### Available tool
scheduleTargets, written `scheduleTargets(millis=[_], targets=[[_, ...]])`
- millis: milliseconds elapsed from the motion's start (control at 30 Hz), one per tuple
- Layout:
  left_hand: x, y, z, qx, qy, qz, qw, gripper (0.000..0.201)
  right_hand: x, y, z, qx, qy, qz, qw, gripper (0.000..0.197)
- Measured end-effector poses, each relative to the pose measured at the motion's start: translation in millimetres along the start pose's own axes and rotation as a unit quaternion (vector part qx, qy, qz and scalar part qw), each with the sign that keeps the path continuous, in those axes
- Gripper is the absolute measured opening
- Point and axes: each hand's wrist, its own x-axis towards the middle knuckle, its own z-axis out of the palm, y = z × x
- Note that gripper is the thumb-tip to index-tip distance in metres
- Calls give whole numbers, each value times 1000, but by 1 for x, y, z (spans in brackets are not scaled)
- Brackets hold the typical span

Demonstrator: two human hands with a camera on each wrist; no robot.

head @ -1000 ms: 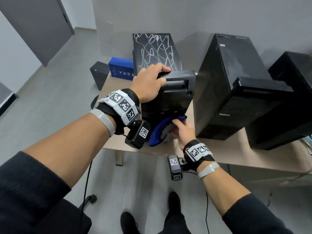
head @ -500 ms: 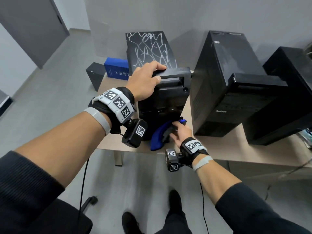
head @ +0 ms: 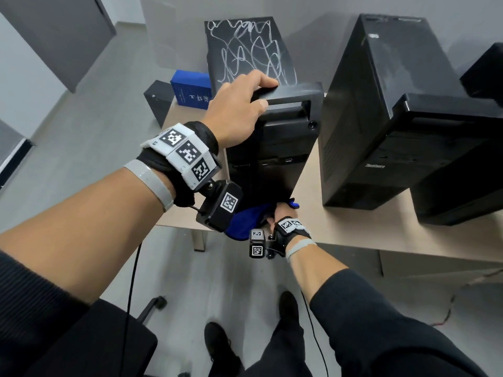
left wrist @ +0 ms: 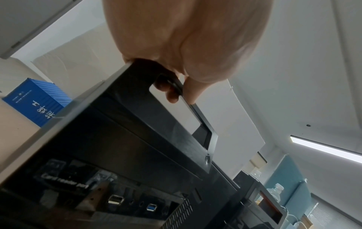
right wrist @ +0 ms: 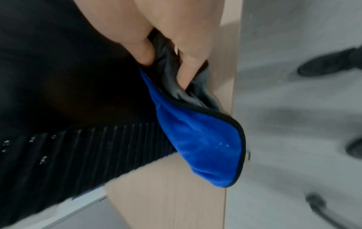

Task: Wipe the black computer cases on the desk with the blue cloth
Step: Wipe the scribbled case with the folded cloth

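Note:
A black computer case (head: 272,148) (left wrist: 121,155) with white scribbles on its top stands at the desk's front left. My left hand (head: 241,110) (left wrist: 188,46) grips its top front handle, fingers curled through the slot. My right hand (head: 281,213) (right wrist: 162,38) holds the blue cloth (head: 246,220) (right wrist: 201,139) against the bottom of the case's front panel, near the desk edge. The cloth has a grey inner side and a black hem. Two more black cases stand to the right, one (head: 381,110) close by and another (head: 462,170) beyond it.
The beige desk (head: 353,227) (right wrist: 176,193) ends just in front of the cases. A blue box (head: 192,89) (left wrist: 37,99) and a small black box (head: 158,102) sit at the desk's far left corner. My shoes (head: 217,346) and a chair base stand on the grey floor.
My right hand has slid the cloth down the case's front panel to its bottom edge. The left hand has kept its grip on the handle.

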Motion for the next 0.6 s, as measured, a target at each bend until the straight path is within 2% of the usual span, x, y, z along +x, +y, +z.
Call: scheduleTargets(millis=[33,100,133,233,300,400,467,567,600], targets=[[0,1,-1,4,2,0,1000,37,-1,4,9,-7,-45,8,999,37],[0,1,-2,6,1,-2,1000,35,-4,20,33,12,-95,56,994,41],[0,1,-3,5,-2,-2,1000,34,-2,29,44,33,-97,87,991,43],[0,4,-4,0,-6,0,1000,34,9,38,53,-6,-108,67,992,39],[-1,5,-5,0,-9,-4,1000,33,-6,16,37,71,-110,88,987,41],[-4,10,-10,4,-15,-10,1000,32,-13,-2,7,51,-73,34,995,46],[-5,16,-14,14,-26,-20,999,35,-18,-9,-6,65,-59,16,996,41],[-9,27,-15,-8,-28,-48,998,40,-34,-14,-7,121,-50,15,991,14],[-12,30,-16,-35,-27,-62,997,40,-38,-15,-7,127,-47,14,991,13]])
